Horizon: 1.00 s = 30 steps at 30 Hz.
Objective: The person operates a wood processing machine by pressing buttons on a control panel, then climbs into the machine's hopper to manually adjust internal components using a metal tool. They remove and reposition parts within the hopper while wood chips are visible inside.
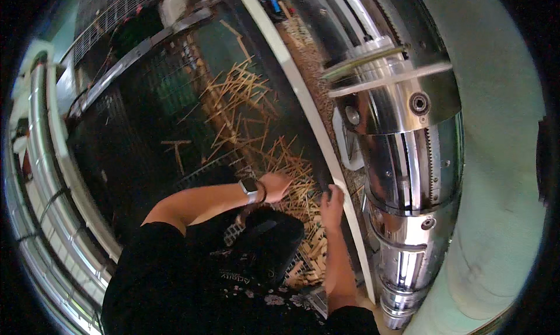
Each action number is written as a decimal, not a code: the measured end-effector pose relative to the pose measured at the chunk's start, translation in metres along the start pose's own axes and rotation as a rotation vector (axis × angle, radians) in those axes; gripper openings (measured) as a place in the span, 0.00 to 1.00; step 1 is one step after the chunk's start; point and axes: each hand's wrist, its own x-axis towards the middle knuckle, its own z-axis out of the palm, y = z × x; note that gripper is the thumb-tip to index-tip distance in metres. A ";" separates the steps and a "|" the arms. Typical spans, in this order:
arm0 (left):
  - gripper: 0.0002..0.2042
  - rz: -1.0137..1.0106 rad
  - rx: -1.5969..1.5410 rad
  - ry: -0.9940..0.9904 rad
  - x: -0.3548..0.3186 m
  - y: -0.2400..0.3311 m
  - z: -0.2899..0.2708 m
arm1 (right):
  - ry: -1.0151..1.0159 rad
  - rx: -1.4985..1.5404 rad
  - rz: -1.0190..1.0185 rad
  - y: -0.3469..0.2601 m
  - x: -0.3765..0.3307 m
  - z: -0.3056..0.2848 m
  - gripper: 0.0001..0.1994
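Observation:
Thin tan strips (242,87), which look like cardboard or wood offcuts, lie scattered in a loose heap on a dark surface. My left hand (275,187), with a watch (249,187) on its wrist, reaches into the near part of this heap. Its fingertips are hidden, so I cannot see whether it grips any strips. Beside the pale rail (303,96), my right hand (332,206) has its fingers bent and apart, close to the rail's dark inner side. Nothing shows between those fingers. Shorter, chunkier tan pieces (315,250) are piled between my forearms.
Along the right runs a large machine with shiny metal cylinders (408,160), bolts and toothed strips, beside a pale green panel (496,131). Metal rollers (49,177) stand at the left. Small tan scraps (309,55) lie between the rail and the cylinders.

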 end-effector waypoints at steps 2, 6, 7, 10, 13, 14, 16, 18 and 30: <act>0.15 0.117 0.111 0.280 0.064 -0.006 -0.049 | 0.171 -0.235 -0.110 0.028 0.031 -0.004 0.16; 0.15 0.406 0.302 0.659 0.159 -0.033 -0.074 | 0.340 0.024 0.005 0.042 0.071 -0.011 0.11; 0.13 0.457 0.333 0.710 0.179 -0.049 -0.071 | 0.355 0.036 -0.001 0.042 0.083 -0.012 0.11; 0.09 0.577 0.319 0.760 0.203 -0.071 -0.063 | 0.394 -0.060 -0.196 0.046 0.109 -0.014 0.09; 0.08 0.657 0.321 0.842 0.216 -0.072 -0.055 | 0.428 -0.031 -0.240 0.063 0.136 -0.009 0.09; 0.07 0.648 0.318 0.857 0.217 -0.072 -0.053 | 0.420 -0.042 -0.167 0.072 0.149 -0.004 0.09; 0.07 0.622 0.300 0.845 0.217 -0.066 -0.054 | 0.289 0.003 0.079 0.074 0.177 -0.006 0.10; 0.07 0.606 0.310 0.846 0.210 -0.068 -0.057 | 0.346 -0.159 0.084 0.055 0.195 -0.001 0.11; 0.06 0.636 0.322 0.856 0.207 -0.067 -0.054 | 0.471 -0.241 0.280 0.063 0.226 0.022 0.14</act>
